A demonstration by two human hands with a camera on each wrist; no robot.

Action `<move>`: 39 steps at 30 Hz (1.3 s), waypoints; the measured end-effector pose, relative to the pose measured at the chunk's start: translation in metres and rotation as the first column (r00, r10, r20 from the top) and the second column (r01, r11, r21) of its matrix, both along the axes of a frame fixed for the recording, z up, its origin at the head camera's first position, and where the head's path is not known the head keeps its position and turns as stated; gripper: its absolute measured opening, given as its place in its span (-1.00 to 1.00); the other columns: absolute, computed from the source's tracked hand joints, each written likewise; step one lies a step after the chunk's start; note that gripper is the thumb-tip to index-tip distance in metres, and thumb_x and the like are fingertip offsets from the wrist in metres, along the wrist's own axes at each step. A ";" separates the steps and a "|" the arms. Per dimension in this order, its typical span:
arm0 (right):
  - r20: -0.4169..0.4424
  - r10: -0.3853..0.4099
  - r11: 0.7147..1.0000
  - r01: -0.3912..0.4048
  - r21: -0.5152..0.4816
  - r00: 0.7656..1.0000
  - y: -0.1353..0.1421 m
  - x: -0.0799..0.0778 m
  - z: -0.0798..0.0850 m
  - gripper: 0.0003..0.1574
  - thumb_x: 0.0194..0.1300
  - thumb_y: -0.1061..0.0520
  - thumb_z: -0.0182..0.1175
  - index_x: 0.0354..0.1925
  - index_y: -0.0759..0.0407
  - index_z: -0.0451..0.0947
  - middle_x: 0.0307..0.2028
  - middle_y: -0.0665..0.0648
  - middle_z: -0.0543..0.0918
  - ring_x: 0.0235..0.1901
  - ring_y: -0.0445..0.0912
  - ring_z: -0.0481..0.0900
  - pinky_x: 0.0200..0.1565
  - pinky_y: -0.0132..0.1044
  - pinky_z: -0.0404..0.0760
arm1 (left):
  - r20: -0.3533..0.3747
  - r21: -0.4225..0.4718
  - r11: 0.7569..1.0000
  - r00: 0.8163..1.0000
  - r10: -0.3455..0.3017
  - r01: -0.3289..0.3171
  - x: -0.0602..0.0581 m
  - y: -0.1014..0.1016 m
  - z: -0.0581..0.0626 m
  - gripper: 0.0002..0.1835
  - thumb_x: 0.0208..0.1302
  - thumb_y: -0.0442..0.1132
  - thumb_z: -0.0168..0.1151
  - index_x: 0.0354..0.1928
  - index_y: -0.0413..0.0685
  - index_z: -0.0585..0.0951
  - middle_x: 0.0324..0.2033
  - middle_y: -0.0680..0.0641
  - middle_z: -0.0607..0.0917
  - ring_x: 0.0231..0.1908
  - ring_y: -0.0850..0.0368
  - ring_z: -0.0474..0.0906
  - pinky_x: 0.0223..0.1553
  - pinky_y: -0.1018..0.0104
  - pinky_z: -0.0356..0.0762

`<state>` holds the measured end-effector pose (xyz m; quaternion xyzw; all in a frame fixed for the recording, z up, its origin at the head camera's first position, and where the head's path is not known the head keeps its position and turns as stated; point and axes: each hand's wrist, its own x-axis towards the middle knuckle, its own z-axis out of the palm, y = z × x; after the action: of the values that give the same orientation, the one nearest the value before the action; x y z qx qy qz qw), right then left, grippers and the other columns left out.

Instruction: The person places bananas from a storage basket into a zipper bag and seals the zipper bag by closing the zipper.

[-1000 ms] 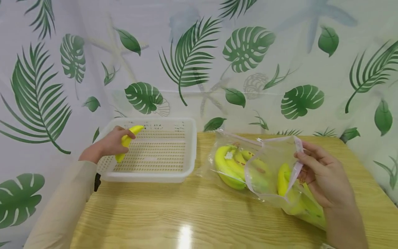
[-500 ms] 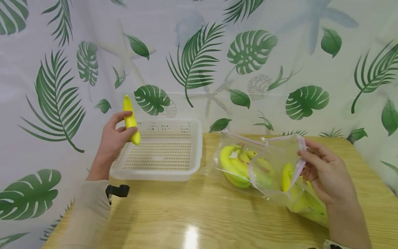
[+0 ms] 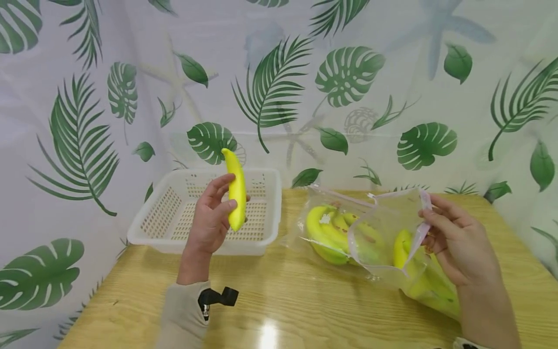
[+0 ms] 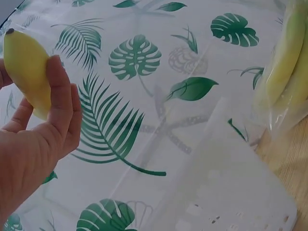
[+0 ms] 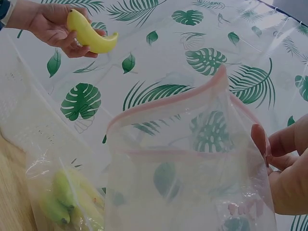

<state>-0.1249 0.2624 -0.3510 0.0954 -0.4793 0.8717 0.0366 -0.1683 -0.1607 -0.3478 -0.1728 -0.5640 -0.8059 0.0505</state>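
Observation:
My left hand pinches a single yellow banana between thumb and fingers, raised in front of the white basket. The banana stands nearly upright in the head view; its dark tip shows in the left wrist view. With thumb and fingers my right hand grips the pink rim of a clear zip bag, whose mouth gapes toward the left. Inside that bag lie yellow-green bananas, partly hidden by the plastic and the hand. Left of it, a bunch of bananas shows through clear plastic.
The white perforated basket stands at the back left of the wooden table, with no banana visible in it. Behind the table hangs a white sheet printed with green leaves.
My left hand has lifted the banana up out of the basket area, turned it upright and carried it to the right. The right hand keeps its hold on the bag rim.

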 end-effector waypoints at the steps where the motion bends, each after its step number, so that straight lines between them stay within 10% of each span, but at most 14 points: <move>1: -0.005 0.001 1.000 -0.001 0.002 1.000 0.000 0.000 0.000 -0.58 0.46 0.42 -0.03 0.06 0.15 0.65 -0.28 0.09 0.69 -0.55 -0.12 0.55 -0.61 -0.38 0.49 | -0.011 -0.004 1.000 1.000 -0.029 0.029 0.001 0.004 0.000 -0.50 0.29 -0.49 0.03 0.15 0.22 0.52 0.18 -0.12 0.36 -0.08 0.09 0.61 -0.34 0.37 0.67; 11: -0.006 0.016 1.000 -0.016 0.011 1.000 -0.005 -0.001 -0.002 -0.56 0.47 0.42 -0.05 0.10 0.15 0.63 -0.28 0.10 0.68 -0.54 -0.12 0.56 -0.60 -0.39 0.49 | 0.012 -0.109 0.915 0.921 -0.390 0.389 0.016 0.059 -0.009 -0.46 0.14 -0.09 0.48 0.16 0.05 0.53 0.20 -0.16 0.36 -0.09 -0.01 0.60 -0.30 0.36 0.65; 16: -0.008 0.013 1.000 -0.013 0.020 1.000 -0.006 -0.001 -0.002 -0.57 0.46 0.42 -0.04 0.10 0.16 0.63 -0.28 0.10 0.68 -0.53 -0.12 0.56 -0.59 -0.39 0.50 | 0.122 -0.189 0.838 0.859 -0.498 0.513 0.022 0.093 -0.015 -0.40 0.27 -0.32 0.28 0.31 -0.32 0.35 0.26 -0.17 0.37 -0.11 0.12 0.60 -0.30 0.36 0.63; 21: -0.006 0.012 1.000 -0.012 0.021 1.000 -0.006 0.000 -0.001 -0.58 0.46 0.42 -0.04 0.09 0.16 0.63 -0.28 0.10 0.68 -0.53 -0.12 0.56 -0.60 -0.39 0.50 | 0.202 -0.276 0.783 0.831 -0.519 0.557 0.025 0.117 -0.019 -0.45 0.33 -0.42 0.13 0.37 -0.23 0.38 0.24 -0.14 0.44 -0.20 0.22 0.61 -0.32 0.34 0.61; 25: -0.006 0.012 1.000 -0.012 0.027 1.000 -0.007 0.001 -0.002 -0.58 0.46 0.41 -0.04 0.09 0.16 0.63 -0.28 0.10 0.68 -0.54 -0.12 0.56 -0.61 -0.40 0.50 | 0.232 -0.340 0.772 0.843 -0.485 0.537 0.026 0.125 -0.021 -0.50 0.36 -0.39 0.15 0.34 -0.12 0.46 0.23 -0.08 0.47 -0.21 0.22 0.60 -0.30 0.36 0.59; 32: -0.008 0.007 0.999 -0.007 0.052 1.000 -0.008 0.000 -0.001 -0.59 0.47 0.40 -0.03 0.09 0.15 0.63 -0.28 0.09 0.68 -0.54 -0.13 0.55 -0.61 -0.40 0.50 | 0.052 -0.655 0.706 0.948 -0.313 0.269 0.026 0.138 -0.021 -0.58 0.26 -0.29 0.28 0.18 0.09 0.63 0.17 0.09 0.58 -0.07 0.24 0.53 -0.20 0.40 0.56; 39: -0.010 0.008 0.999 -0.008 0.049 1.000 -0.009 0.000 -0.001 -0.61 0.46 0.40 -0.01 0.07 0.17 0.64 -0.29 0.09 0.68 -0.54 -0.13 0.57 -0.60 -0.41 0.53 | -0.129 -0.782 0.619 0.954 -0.269 0.069 0.025 0.157 -0.017 -0.58 0.24 -0.22 0.29 0.17 0.09 0.64 0.18 0.07 0.57 0.04 0.30 0.43 -0.06 0.42 0.51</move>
<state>-0.1253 0.2530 -0.3519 0.1025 -0.4999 0.8593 0.0333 -0.1430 -0.0042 -0.3647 -0.3237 -0.8240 -0.4634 -0.0387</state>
